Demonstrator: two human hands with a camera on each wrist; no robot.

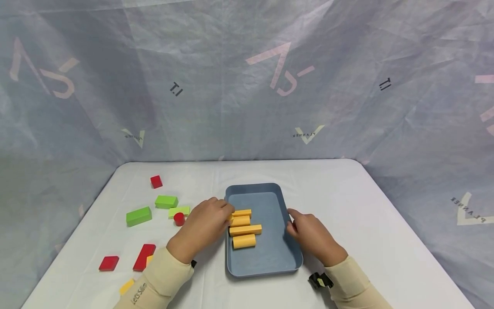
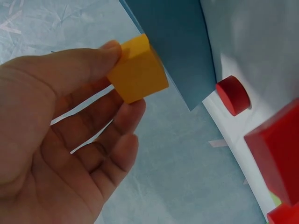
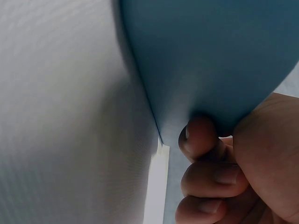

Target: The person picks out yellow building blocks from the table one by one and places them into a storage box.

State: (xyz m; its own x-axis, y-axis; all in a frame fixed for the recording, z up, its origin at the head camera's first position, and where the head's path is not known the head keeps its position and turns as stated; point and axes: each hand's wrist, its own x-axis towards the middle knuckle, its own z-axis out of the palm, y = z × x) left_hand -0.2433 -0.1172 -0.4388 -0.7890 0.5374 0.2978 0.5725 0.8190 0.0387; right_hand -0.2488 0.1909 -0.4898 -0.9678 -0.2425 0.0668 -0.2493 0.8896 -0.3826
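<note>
My left hand point(image 1: 206, 221) pinches a yellow block point(image 2: 138, 70) between thumb and fingertips, at the left wall of a blue-grey tray point(image 1: 266, 266). In the head view that block is mostly hidden by the fingers. Inside the tray, along its left side, lie several yellow pieces, among them a long bar point(image 1: 245, 230) and a cylinder point(image 1: 244, 241). On the tray's right side my right hand point(image 1: 314, 236) grips the wall; the right wrist view shows curled fingers point(image 3: 212, 179) against its outer face.
Left of the tray lie green blocks point(image 1: 139, 216), a small red cylinder point(image 1: 179, 219), a red cube point(image 1: 156, 181) and flat red blocks point(image 1: 144, 257). A yellow piece point(image 1: 127, 286) sits by the left sleeve. Grey printed cloth point(image 1: 231, 107) hangs behind the white table point(image 1: 328, 180).
</note>
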